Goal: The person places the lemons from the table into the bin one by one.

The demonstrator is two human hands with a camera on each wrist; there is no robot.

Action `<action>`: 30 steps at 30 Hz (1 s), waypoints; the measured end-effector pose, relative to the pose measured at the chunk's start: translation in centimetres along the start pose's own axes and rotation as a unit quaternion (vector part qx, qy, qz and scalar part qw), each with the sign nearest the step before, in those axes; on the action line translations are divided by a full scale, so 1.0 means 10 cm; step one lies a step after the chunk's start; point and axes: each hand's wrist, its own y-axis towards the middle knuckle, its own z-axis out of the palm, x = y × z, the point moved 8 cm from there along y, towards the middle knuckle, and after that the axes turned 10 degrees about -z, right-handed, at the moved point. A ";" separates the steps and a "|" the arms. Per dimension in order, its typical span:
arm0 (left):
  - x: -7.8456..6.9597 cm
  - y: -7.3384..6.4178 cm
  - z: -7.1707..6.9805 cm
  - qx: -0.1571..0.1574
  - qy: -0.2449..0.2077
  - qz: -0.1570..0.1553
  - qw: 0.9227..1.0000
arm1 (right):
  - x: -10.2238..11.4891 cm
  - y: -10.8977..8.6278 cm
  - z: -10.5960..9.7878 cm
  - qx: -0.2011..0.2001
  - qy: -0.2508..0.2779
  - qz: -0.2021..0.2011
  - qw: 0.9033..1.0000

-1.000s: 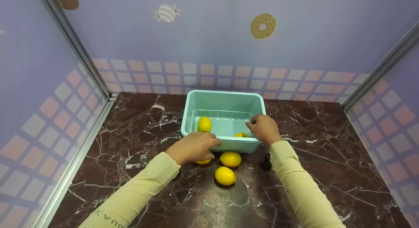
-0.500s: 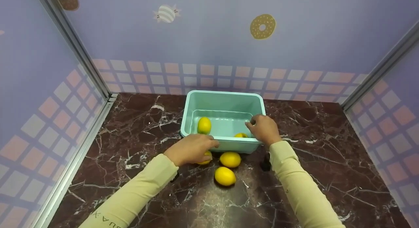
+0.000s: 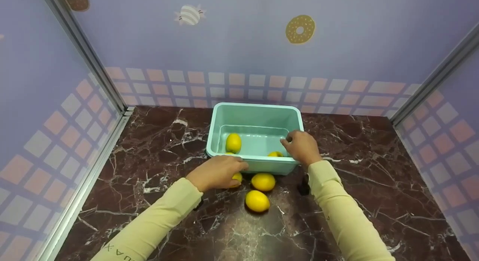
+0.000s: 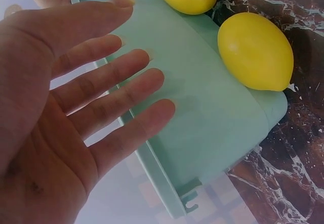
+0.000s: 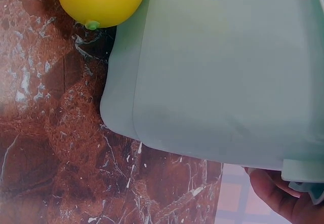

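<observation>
A pale green plastic bin [image 3: 258,167] stands near the back wall. Inside it lie a yellow lemon [image 3: 234,143] at the left, a second lemon [image 3: 275,154] partly behind the front wall, and a sliver of another beside my left hand. My left hand [image 3: 219,171] hovers at the bin's front rim with fingers extended and nothing in them, partly covering a lemon [image 3: 237,179] on the table. In the left wrist view its palm [image 4: 45,158] faces the camera. My right hand [image 3: 302,146] grips the bin's right rim, its fingers [image 5: 276,193] curled beneath the edge outside.
Two more lemons, one [image 3: 263,182] against the bin's front and one [image 3: 257,201] nearer me, lie on the dark red marble tabletop [image 3: 157,212]. Lilac panels [image 3: 239,47] enclose the back and both sides, with metal posts [image 3: 86,51] at the corners.
My left hand has drawn slightly left and toward me, uncovering more of the lemon beneath it and a yellow sliver inside the bin. The right hand stays on the rim.
</observation>
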 end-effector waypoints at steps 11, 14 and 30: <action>0.02 -0.02 0.06 0.014 0.008 -0.005 1.000 | -0.01 0.01 0.00 -0.005 0.003 0.005 1.000; 0.03 -0.03 0.08 0.016 0.005 -0.006 1.000 | -0.01 0.00 -0.01 -0.010 0.005 0.007 1.000; 0.08 -0.05 0.20 0.041 -0.003 -0.015 0.999 | -0.01 0.00 0.01 -0.006 0.014 0.009 1.000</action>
